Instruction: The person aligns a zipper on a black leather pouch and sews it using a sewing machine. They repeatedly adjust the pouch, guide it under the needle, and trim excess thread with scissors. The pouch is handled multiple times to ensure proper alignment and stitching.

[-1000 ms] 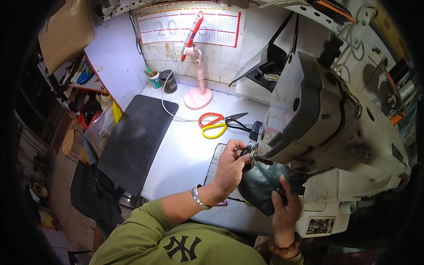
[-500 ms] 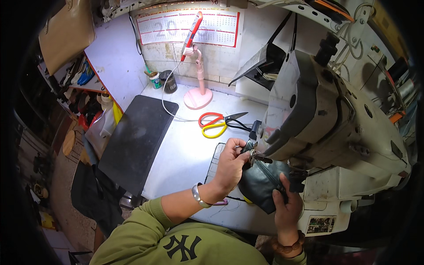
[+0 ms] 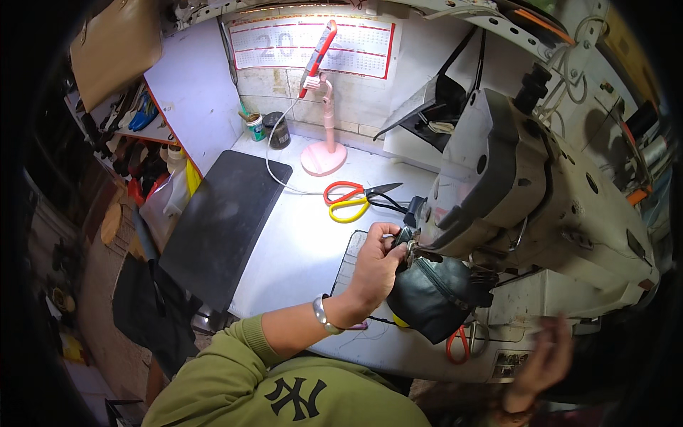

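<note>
At the sewing machine [image 3: 519, 185], my left hand [image 3: 377, 270] pinches the upper edge of a dark green leather piece [image 3: 427, 302], right beside the presser foot [image 3: 420, 250]. The piece looks like a small bag or pouch, with a stitched strip across it; its upper end is partly hidden by my fingers and the machine head. My right hand [image 3: 544, 363] is off the leather, low at the right in front of the machine bed. It is blurred, fingers stretched out, with nothing visible in it. Red-handled scissors [image 3: 459, 345] lie by the leather's lower right edge.
Large scissors [image 3: 348, 201] with red and yellow handles lie behind my left hand. A black mat [image 3: 224, 228] covers the table's left side. Toward the wall stand a pink lamp [image 3: 325, 156], a dark jar [image 3: 276, 130] and a small pot [image 3: 254, 127].
My right hand has let go of the leather's right side and moved right and down, uncovering the red-handled scissors. My left hand keeps its pinch at the presser foot. The view has shifted slightly.
</note>
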Tool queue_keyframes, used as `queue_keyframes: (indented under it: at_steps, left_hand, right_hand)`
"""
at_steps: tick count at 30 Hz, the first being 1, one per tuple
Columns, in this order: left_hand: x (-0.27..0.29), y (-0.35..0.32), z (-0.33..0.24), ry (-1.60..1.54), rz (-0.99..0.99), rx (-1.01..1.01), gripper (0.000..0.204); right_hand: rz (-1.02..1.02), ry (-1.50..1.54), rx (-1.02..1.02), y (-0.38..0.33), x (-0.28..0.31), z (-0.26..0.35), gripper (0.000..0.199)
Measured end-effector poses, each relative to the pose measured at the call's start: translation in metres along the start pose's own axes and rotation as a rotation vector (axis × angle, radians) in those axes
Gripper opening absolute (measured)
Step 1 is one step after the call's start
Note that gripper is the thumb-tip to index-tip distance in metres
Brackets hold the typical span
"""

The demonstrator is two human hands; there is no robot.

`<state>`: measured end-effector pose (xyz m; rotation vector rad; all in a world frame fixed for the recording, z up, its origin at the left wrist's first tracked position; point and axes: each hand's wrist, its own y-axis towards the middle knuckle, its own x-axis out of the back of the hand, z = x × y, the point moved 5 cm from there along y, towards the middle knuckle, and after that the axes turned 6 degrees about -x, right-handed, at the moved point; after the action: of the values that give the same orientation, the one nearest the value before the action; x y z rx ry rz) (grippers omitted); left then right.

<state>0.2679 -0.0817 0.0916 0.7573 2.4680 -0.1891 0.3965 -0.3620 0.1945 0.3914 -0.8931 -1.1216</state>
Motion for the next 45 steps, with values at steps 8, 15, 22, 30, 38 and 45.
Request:
queue_keyframes:
  at_steps: [8, 15, 22, 30, 38, 45]
  left_hand:
    - [0.003, -0.011, 0.006, -0.012, -0.093, 0.12, 0.009]
    - [0.002, -0.012, 0.006, 0.065, -0.09, 0.082, 0.02]
    - [0.01, -0.017, 0.002, 0.196, -0.019, 0.18, 0.02]
    - [0.009, -0.025, -0.006, 0.1, 0.071, 0.255, 0.018]
    - [0.041, -0.027, -0.032, 0.362, 0.324, 0.432, 0.017]
    - [0.044, -0.029, -0.071, 0.587, 0.683, 0.201, 0.016]
  right_hand:
    - [-0.117, -0.798, -0.052, 0.264, 0.296, -0.208, 0.041]
    - [-0.204, -0.066, -0.368, 0.199, 0.275, -0.261, 0.048]
    - [-0.627, 0.382, -0.422, 0.128, 0.185, -0.175, 0.058]
    - [-0.539, -0.43, -0.358, 0.175, 0.26, -0.228, 0.048]
    - [-0.261, -0.925, -0.245, 0.232, 0.297, -0.24, 0.051]
    - [0.238, -0.081, 0.289, -0.075, -0.06, -0.065, 0.035]
